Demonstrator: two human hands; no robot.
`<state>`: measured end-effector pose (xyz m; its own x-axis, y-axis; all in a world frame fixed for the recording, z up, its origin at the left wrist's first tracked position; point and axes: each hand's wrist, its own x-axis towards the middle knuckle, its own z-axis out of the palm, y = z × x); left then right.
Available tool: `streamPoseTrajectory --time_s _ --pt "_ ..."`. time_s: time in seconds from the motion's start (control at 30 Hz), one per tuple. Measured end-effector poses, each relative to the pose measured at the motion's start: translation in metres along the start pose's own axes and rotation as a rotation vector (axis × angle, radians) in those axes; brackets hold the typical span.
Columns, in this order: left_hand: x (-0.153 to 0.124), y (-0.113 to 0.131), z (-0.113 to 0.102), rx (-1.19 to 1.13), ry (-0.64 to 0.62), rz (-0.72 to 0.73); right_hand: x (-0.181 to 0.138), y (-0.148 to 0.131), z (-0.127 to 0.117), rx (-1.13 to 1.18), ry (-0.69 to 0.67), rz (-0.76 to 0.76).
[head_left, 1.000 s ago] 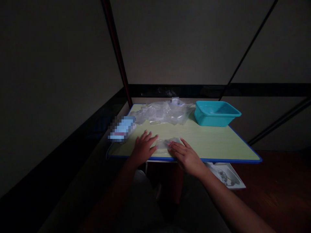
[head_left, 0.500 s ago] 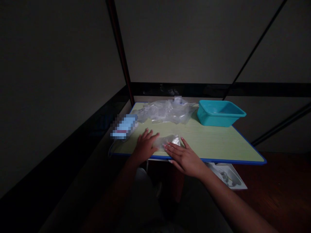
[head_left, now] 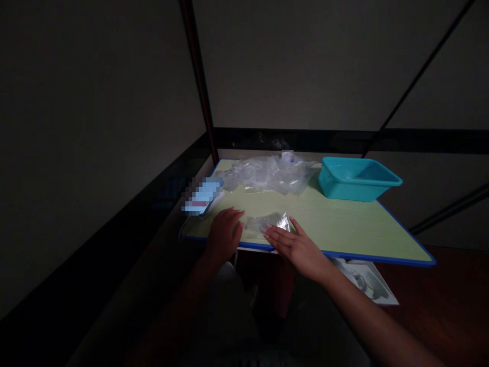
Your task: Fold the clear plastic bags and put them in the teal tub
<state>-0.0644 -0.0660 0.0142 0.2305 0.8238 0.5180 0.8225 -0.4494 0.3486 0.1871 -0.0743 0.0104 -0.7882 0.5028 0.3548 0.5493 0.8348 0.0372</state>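
Note:
A small clear plastic bag (head_left: 256, 223) lies flat near the front edge of the table. My right hand (head_left: 296, 247) rests on its right part, fingers stretched out and the thumb side at the table edge. Just left of the bag is my left hand (head_left: 225, 232), its fingers bent a little and the thumb apart from them, holding nothing. A gap shows between my left fingertips and the bag. Behind both hands a loose pile of clear plastic bags (head_left: 267, 174) spreads along the back of the table.
The pale green table (head_left: 344, 224) has a blue edge. A turquoise basin (head_left: 355, 189) stands at its back right. On the left lies a phone-like device (head_left: 204, 196), blurred out. Below the table's right side is a printed sheet (head_left: 372, 285). Walls close off the left and back.
My left hand has lifted off the small bag and drawn back to the left, its fingers less spread. My right hand stays on the bag. The view has turned slightly left.

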Motion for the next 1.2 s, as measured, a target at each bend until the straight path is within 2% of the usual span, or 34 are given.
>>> streamPoseTrajectory --time_s 0.07,0.17,0.3,0.57,0.87,1.0,1.2 --pt "-0.007 0.005 -0.001 -0.003 -0.017 0.043 0.000 -0.001 -0.001 -0.010 0.001 -0.012" --pt "-0.009 0.010 -0.002 0.009 -0.128 0.113 -0.001 -0.001 0.000 -0.025 0.009 -0.030" --pt "-0.003 0.010 -0.002 0.041 -0.226 0.120 -0.001 -0.003 0.001 -0.022 0.015 -0.030" --pt "0.003 0.000 0.002 0.012 -0.248 0.099 0.000 -0.006 -0.002 -0.008 0.020 -0.048" --pt "0.003 -0.008 0.005 -0.012 -0.254 0.195 0.000 -0.005 0.000 0.017 -0.031 -0.034" --pt "0.003 -0.008 0.004 -0.020 -0.296 0.218 0.001 -0.007 -0.001 0.009 -0.030 -0.011" --pt "0.005 0.004 0.001 -0.021 -0.267 0.119 0.002 -0.010 -0.004 0.012 -0.030 -0.015"
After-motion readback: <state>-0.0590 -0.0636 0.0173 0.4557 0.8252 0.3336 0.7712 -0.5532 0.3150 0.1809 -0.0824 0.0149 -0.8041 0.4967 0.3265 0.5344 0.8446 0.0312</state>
